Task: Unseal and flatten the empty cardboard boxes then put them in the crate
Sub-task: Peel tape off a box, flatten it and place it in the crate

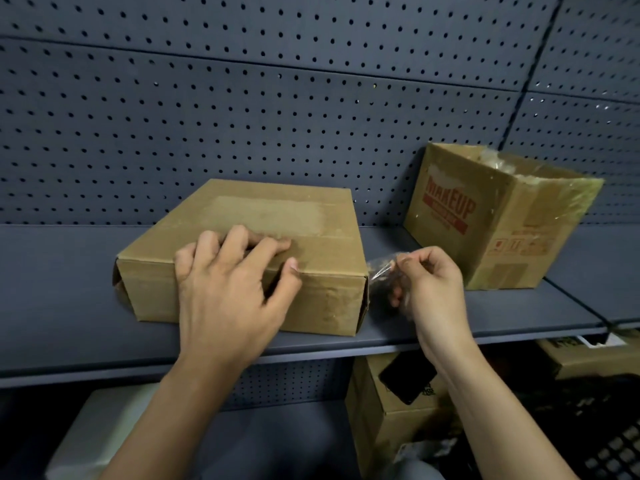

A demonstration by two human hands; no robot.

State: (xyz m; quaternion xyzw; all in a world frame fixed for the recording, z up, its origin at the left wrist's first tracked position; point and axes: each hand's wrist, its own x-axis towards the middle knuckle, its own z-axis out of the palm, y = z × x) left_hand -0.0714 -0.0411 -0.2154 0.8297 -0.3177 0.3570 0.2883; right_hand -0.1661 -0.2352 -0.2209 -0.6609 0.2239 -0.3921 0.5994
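Brown cardboard makes up the flat box (311,237), which lies on the grey shelf (69,289) with its long axis running left to right, its top seam along the same line. The left hand (228,282) sits on the near half of the lid, fingers curled with their tips at the seam and the thumb hooked at the near top edge, gripping the box. Just off the box's right end, the right hand (429,282) pinches a crumpled strip of clear tape (381,275); whether the strip is attached to the corner I cannot tell. Judging by this, the left hand is nearer to prise up the flaps. A printed box (502,220) stands tilted farther right.
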